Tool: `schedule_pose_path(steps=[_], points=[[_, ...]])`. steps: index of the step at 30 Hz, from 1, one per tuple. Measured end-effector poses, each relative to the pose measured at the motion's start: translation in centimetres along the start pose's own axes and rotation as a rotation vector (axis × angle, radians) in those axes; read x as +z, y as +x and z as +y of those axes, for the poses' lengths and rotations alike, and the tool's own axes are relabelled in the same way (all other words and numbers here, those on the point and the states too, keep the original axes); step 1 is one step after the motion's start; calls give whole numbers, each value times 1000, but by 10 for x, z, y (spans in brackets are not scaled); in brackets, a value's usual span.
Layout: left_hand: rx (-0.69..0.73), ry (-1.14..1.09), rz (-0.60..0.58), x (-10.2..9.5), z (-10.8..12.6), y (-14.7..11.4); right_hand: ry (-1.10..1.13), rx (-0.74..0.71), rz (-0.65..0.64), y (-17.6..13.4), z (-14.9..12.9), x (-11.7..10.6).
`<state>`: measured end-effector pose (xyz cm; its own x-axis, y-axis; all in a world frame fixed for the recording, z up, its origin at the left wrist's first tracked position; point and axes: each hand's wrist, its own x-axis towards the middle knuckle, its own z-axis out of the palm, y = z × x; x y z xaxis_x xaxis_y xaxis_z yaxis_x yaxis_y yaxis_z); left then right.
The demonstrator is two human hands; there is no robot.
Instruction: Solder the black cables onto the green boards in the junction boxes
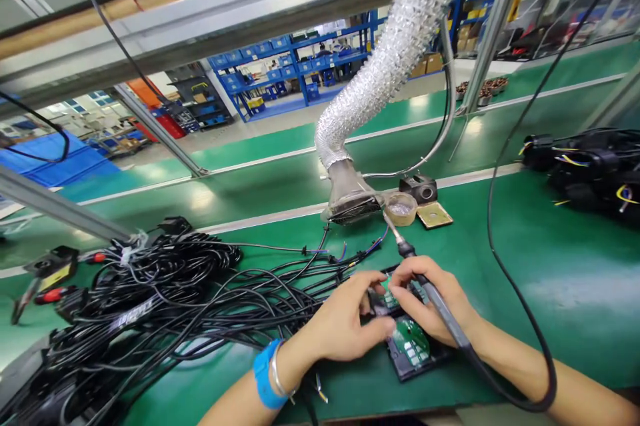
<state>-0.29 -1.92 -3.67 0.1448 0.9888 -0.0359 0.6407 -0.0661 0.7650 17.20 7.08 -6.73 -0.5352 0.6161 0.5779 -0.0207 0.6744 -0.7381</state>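
- The right hand (443, 303) is clamped on a soldering iron (447, 321), its handle lying across the palm so the tip points forward, seemingly to keep heat off the fingers
- Its thumb and index fingertip come close together over the upper circuit board (387, 299), which lies between both hands
- The left hand (340, 319) has thumb and fingers apart, set at the boards' left edge, probably to steady them; I cannot tell how firmly it presses
- The lower circuit board (413, 341) sits in a black housing just right of the left thumb, on the green counter (575, 259)
- Ahead of both hands hangs a fume extraction nozzle (350, 196), likely placed to draw smoke
- Black cables (185, 293) spread left of the left hand, presumably within easy reach
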Motion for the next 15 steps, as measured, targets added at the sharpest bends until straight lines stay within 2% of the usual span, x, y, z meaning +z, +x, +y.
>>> schedule_pose_path(steps=[2, 5, 8, 11, 15], points=[[-4, -206, 17, 1, -3, 8, 8, -11, -6, 4, -2, 1], [-50, -360, 60, 2, -9, 13, 13, -18, 1, 4, -3, 2], [-77, -521, 41, 4, -14, 10, 30, -24, 0, 0, -4, 6], [-113, -626, 50, 12, -17, 7, 42, -25, 9, -4, -4, 13], [-214, -733, 145, 26, -12, 8, 39, -29, 51, -7, -2, 17]])
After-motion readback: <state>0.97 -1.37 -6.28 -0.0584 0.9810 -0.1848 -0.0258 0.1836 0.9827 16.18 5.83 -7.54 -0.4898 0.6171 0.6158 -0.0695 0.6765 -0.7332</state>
